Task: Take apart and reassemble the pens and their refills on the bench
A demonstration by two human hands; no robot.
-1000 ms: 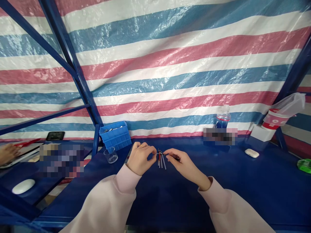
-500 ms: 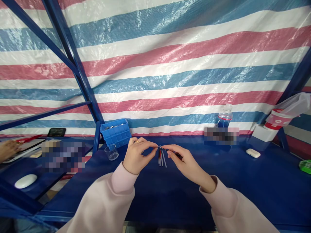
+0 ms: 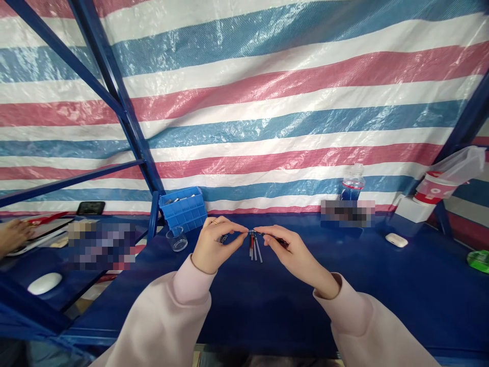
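Note:
My left hand (image 3: 214,242), a ring on one finger, pinches the end of a thin, shiny pen piece between thumb and forefinger. A dark part with pale marks (image 3: 223,238) shows inside its curl. Facing it, my right hand (image 3: 284,247) is closed around a slim dark pen part (image 3: 281,242) pointing toward the left fingertips. The two hands' tips nearly meet; whether the pieces touch is too small to tell. Just below lie several thin pen refills (image 3: 255,248), mostly pale and see-through, one with red and black, fanned toward me on the blue table (image 3: 267,316).
Behind my left hand stand a blue bin (image 3: 185,216) and a clear cup (image 3: 177,239). At the back right are a bottle (image 3: 352,186), a white box (image 3: 414,209) and an earbud case (image 3: 396,240). Another person's hand (image 3: 15,237) is at far left, beyond a blue frame post (image 3: 132,127).
The hands stay almost in place, fingertips still close together, with the left hand shifted very slightly left. The whole view has moved a little; the refills lie as before.

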